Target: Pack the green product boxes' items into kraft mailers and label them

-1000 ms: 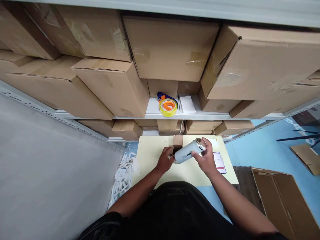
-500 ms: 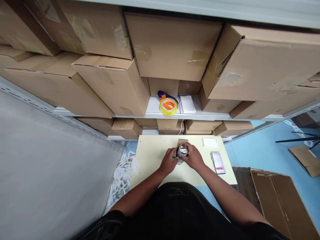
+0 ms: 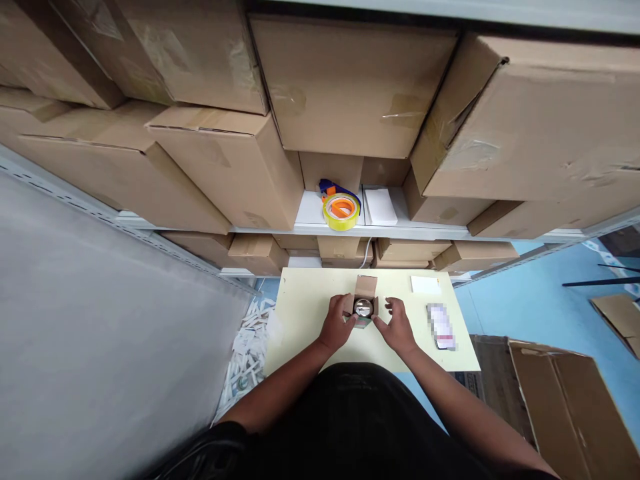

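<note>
A small open cardboard box (image 3: pixel 366 286) stands on the pale yellow table (image 3: pixel 305 300), its back flap raised and side flaps spread. Inside it sits a round object with a shiny metallic top (image 3: pixel 363 307); its lower part is hidden by the box. My left hand (image 3: pixel 337 324) grips the left side of the box, fingers at the left flap and thumb near the front. My right hand (image 3: pixel 399 328) is just right of the box, fingers apart and holding nothing, with its thumb close to the right flap; I cannot tell if it touches.
A phone (image 3: pixel 441 327) and a white stack of paper or cards (image 3: pixel 425 285) lie on the table's right. Shelves ahead carry cardboard boxes (image 3: pixel 350 80), a yellow tape roll (image 3: pixel 341 212) and a white stack (image 3: pixel 381 206). Paper scraps (image 3: pixel 250 340) lie left; a large open carton (image 3: pixel 560 400) stands right.
The shiny-topped round object has gone down into the small box. My right hand has let go of it and moved right, fingers opening. My left hand stays at the box.
</note>
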Action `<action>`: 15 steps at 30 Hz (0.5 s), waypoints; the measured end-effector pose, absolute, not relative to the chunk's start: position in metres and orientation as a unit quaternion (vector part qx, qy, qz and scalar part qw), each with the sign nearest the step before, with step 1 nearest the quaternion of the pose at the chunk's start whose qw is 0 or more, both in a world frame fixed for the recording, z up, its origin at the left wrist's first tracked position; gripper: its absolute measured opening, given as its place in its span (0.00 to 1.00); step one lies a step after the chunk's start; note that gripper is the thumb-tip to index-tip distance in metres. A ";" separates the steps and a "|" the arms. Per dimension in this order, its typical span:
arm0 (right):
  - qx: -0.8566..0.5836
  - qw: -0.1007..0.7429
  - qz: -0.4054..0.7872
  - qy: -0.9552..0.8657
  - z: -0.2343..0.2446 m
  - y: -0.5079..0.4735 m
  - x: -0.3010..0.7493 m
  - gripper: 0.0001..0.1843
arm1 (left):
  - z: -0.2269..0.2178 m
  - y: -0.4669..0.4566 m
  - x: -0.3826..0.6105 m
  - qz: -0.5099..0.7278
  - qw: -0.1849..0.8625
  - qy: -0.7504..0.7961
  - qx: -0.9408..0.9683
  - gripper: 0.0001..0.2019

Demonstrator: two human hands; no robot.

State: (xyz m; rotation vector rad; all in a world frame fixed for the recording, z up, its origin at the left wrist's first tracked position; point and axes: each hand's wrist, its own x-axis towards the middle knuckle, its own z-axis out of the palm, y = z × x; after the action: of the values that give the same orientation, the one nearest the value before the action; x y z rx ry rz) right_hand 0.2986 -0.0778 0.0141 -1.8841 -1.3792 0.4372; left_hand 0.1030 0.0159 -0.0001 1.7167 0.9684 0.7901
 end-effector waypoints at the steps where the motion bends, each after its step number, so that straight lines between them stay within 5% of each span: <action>1: -0.729 0.378 0.192 -0.537 0.011 -0.082 0.297 0.28 | -0.001 0.015 0.103 0.338 0.489 0.408 0.693 0.31; 5: -0.689 0.350 0.227 -0.593 0.002 -0.090 0.287 0.24 | -0.003 0.013 0.102 0.364 0.488 0.424 0.671 0.33; 10: -0.683 0.322 0.175 -0.632 -0.003 -0.089 0.282 0.29 | 0.002 0.012 0.097 0.301 0.476 0.364 0.742 0.16; 15: -0.681 0.306 0.151 -0.648 -0.003 -0.086 0.281 0.28 | 0.005 0.015 0.089 0.272 0.489 0.360 0.747 0.10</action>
State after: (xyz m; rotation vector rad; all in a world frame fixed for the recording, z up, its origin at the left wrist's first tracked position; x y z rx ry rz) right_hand 0.2807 -0.0861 -0.0032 -1.8019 -1.7144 0.4000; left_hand 0.0891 0.0145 0.0049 1.8150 0.8745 0.6608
